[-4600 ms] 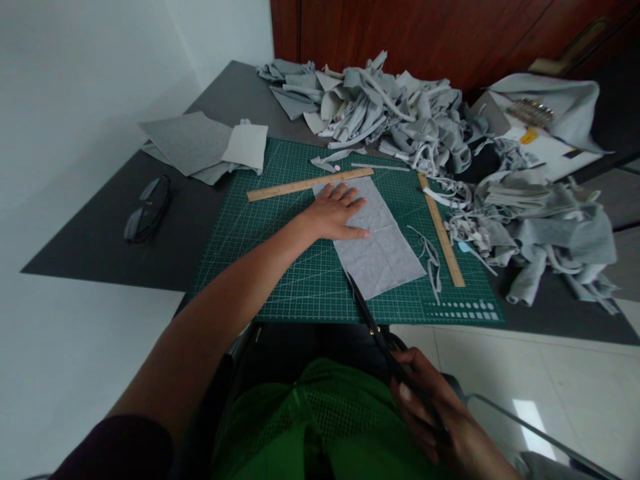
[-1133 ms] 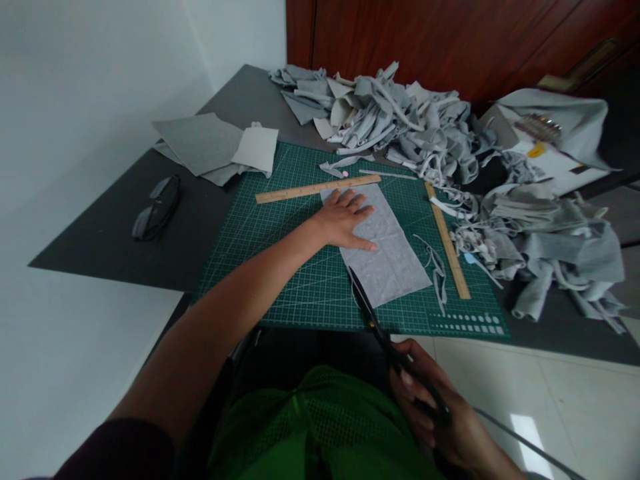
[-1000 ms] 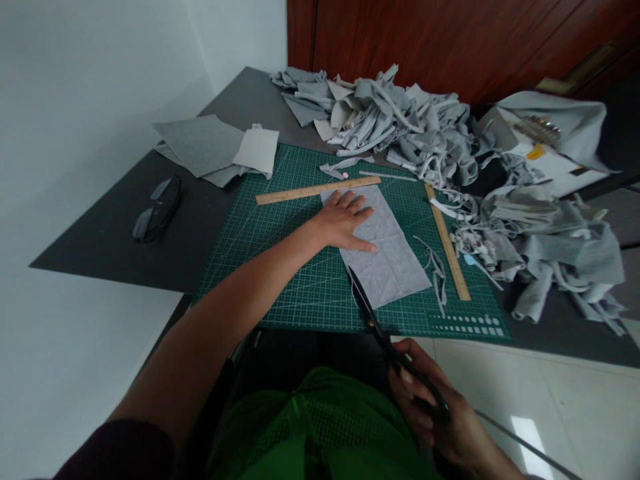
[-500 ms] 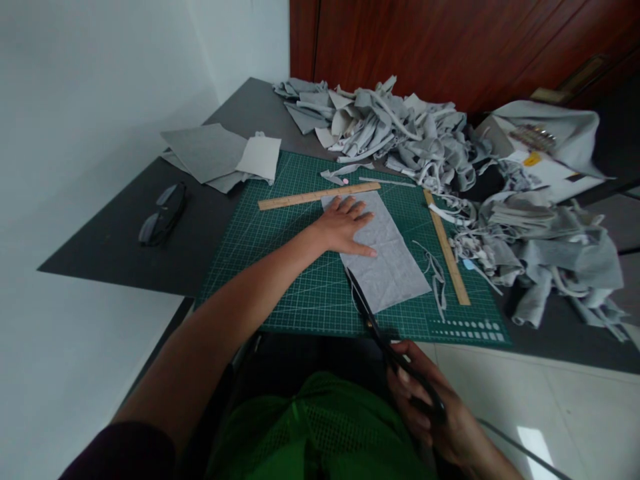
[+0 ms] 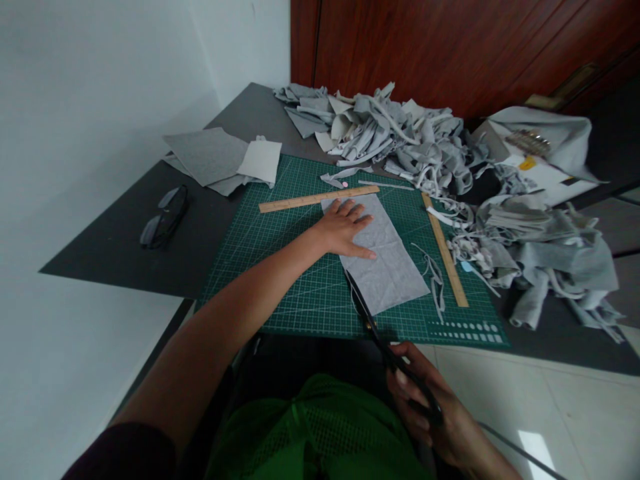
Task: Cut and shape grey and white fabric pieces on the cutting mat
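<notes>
Left hand [image 5: 345,229] is flat, palm down, fingers spread a bit, pressing on the far half of the grey fabric piece [image 5: 387,257] that lies on the green cutting mat [image 5: 280,253]. Right hand [image 5: 430,413] is down at the near edge, off the worktop, fingers curled through the handles of the black scissors [image 5: 373,327]. Blades point away from the body and the tips sit right at the near left edge of the fabric, touching it. Blades look nearly closed, but honestly can't tell for sure from this angle.

Stuff around it: one wooden ruler [image 5: 319,199] lies across the mat just past the fingertips, touching the far end of the fabric. A second wooden ruler [image 5: 445,250] runs near-to-far along the right side of the mat, with a few thin grey trimmings [image 5: 434,277] between it and the fabric. Big heap of grey fabric scraps [image 5: 400,137] piled at the far side of the dark worktop [image 5: 120,247] and spilling down the right. A couple of flat grey sheets [image 5: 215,157] sit at the far left corner of the mat, and a pair of dark glasses [image 5: 165,217] lies further left, well apart from everything. Green mesh clothing [image 5: 310,433] fills the bottom of the view.
</notes>
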Tool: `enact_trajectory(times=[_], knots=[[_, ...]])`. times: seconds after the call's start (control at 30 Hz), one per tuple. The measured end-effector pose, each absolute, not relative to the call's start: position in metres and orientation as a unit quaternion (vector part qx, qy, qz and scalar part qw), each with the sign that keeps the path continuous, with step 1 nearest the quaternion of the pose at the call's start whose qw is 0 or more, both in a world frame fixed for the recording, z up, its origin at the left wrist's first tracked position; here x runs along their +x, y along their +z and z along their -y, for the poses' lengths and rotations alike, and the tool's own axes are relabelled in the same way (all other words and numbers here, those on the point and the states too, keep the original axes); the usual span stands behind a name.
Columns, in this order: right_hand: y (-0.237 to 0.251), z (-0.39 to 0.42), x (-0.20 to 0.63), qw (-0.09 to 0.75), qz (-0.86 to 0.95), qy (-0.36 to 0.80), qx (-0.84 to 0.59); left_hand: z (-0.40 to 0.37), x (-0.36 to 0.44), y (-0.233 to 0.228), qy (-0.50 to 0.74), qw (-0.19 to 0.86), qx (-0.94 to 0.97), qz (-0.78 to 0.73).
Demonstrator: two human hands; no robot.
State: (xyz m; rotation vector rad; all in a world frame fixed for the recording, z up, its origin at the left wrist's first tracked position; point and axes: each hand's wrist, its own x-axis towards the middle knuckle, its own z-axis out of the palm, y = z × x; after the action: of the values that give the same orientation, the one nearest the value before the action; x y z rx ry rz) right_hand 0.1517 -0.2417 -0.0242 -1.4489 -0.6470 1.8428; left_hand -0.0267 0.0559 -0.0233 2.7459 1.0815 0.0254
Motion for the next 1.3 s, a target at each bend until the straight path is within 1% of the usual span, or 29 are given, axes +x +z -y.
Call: enact_trajectory(times=[0.37, 0.57, 1.3], knots=[[-0.0227, 0.2439, 0.1532, 0.335, 0.251, 0.719, -0.554, -0.055, -0.0266, -0.0229, 0.014, 0.102, 0.925, -0.366], [-0.0215, 0.2423, 0.1497, 0.344, 0.253, 0.716, -0.553, -0.0559, -0.0263, -0.0237, 0.008, 0.104, 0.926, -0.363], [-0.0186, 0.2421, 0.1501, 0.338, 0.263, 0.722, -0.543, -0.0553, -0.0267, -0.0224, 0.012, 0.105, 0.928, -0.358]])
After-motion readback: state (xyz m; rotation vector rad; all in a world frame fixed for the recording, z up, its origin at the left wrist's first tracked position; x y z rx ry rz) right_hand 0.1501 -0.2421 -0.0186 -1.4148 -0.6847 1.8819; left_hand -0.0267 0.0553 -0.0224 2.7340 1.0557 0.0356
